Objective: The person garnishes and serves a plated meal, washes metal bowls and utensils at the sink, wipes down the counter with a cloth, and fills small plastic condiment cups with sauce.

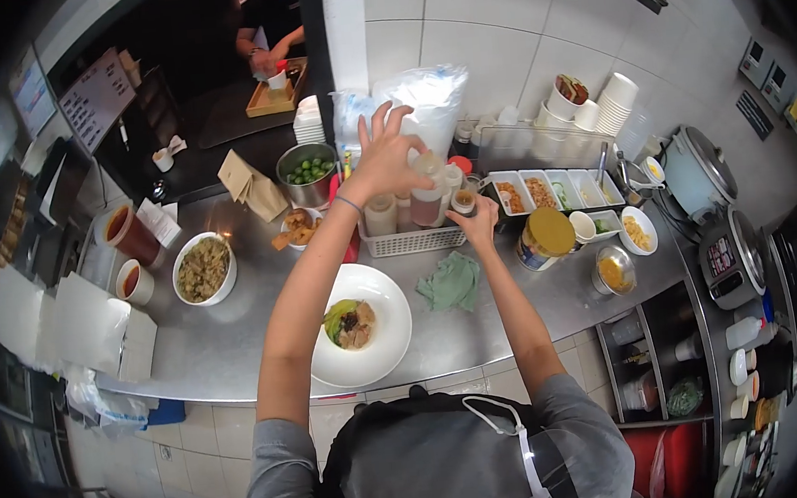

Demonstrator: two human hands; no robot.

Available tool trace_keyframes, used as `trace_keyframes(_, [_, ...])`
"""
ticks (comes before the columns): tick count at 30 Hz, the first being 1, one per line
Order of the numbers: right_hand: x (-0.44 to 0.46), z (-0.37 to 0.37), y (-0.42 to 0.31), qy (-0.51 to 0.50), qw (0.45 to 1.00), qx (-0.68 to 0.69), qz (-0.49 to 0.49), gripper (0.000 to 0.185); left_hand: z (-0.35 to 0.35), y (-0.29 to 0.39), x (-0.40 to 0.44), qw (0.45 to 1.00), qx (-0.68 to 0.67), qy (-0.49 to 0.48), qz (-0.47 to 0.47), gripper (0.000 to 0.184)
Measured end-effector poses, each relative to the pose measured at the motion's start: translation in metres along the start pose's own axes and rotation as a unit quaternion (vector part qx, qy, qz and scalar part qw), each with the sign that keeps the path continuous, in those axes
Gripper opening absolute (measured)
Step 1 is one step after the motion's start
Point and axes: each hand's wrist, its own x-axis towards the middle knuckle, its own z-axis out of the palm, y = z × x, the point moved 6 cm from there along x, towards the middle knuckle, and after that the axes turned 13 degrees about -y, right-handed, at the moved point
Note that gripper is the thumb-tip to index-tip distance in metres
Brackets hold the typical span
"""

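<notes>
My left hand point(380, 161) reaches over a white basket point(412, 241) of bottles. Its thumb and index finger pinch the top of a clear squeeze bottle point(428, 207), while the other fingers are raised. My right hand point(479, 224) is closed around a small jar point(463, 201) with brownish contents, at the basket's right end. Several other bottles point(380, 218) stand in the basket. A wide white plate point(386, 329) with meat slices point(358, 330) and green leaves lies nearer to me, below the left forearm. Right of it is a crumpled green cloth point(451, 282).
A gold-lidded jar point(547, 234), a topping tray point(553, 190) and a metal bowl point(614, 270) stand at right. At left are a white bowl of food point(204, 268), a paper bag point(253, 187) and a pot of limes point(308, 174). Another person's hands point(276, 57) work beyond the opening.
</notes>
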Motion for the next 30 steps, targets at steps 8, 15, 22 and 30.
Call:
trace_keyframes(8, [-0.024, -0.064, -0.169, -0.051, 0.909, 0.351, -0.221, 0.073, -0.058, 0.031, -0.041, 0.998, -0.037, 0.037, 0.040, 0.043])
trace_keyframes(15, [-0.074, -0.022, -0.225, -0.317, 0.877, 0.308, -0.191, 0.071, -0.066, 0.021, -0.126, 0.998, 0.003, 0.056, -0.009, 0.049])
trace_keyframes(22, [-0.124, 0.023, -0.195, -0.374, 0.851, -0.210, -0.303, 0.053, -0.079, -0.039, -0.276, 0.959, -0.026, 0.122, -0.255, 0.042])
trace_keyframes(30, [-0.140, 0.043, -0.210, -0.288, 0.808, -0.308, -0.411, 0.032, -0.072, -0.047, -0.348, 0.928, -0.087, 0.169, -0.321, 0.034])
